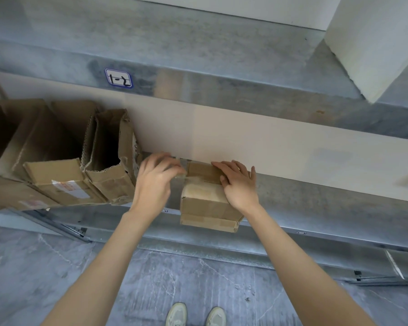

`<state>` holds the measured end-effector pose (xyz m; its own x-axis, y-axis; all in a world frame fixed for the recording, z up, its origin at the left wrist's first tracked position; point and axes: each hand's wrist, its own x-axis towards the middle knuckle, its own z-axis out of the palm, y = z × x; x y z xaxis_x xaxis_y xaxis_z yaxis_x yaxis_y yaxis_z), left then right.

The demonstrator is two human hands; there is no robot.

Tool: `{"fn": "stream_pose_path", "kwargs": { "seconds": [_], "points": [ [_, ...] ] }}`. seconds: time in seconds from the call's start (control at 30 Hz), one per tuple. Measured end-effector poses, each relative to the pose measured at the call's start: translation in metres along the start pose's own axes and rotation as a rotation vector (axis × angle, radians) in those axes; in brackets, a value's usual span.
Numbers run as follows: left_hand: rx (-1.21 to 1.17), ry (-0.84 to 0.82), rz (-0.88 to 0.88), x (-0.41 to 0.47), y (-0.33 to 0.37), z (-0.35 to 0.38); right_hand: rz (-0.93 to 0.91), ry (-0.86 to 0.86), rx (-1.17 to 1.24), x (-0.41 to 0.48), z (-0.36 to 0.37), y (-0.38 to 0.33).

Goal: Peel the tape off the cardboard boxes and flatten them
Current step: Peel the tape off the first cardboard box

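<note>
While my right hand (pixel 239 184) presses flat on the small taped cardboard box (pixel 203 203) at the metal shelf's (pixel 316 196) front edge, my left hand (pixel 154 180) reaches its tape (pixel 191 178) at ten o'clock, too blurred to tell its grip. Opened boxes (pixel 99 161) stand at nine o'clock.

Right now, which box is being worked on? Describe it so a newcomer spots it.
Find the grey metal shelf below the edge carrying the 1-2 label. At its front, right of the big open boxes, sits a small box. It is far smaller than them, closed and taped, with the right hand pressing flat on top and the left hand at its left side.
</note>
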<state>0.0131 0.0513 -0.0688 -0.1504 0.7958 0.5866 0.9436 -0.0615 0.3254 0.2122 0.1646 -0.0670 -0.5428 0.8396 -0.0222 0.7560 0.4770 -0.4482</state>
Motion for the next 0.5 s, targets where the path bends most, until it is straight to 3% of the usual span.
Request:
{"fn": "stream_pose_path", "kwargs": {
  "seconds": [0.2,0.5],
  "points": [
    [-0.194,-0.175,-0.055,0.009,0.027,0.009,-0.074,0.032,-0.09,-0.002,0.004,0.0],
    [-0.362,-0.141,-0.179,0.01,0.036,0.015,-0.22,0.043,-0.076,-0.003,0.004,0.001]
  ]
}}
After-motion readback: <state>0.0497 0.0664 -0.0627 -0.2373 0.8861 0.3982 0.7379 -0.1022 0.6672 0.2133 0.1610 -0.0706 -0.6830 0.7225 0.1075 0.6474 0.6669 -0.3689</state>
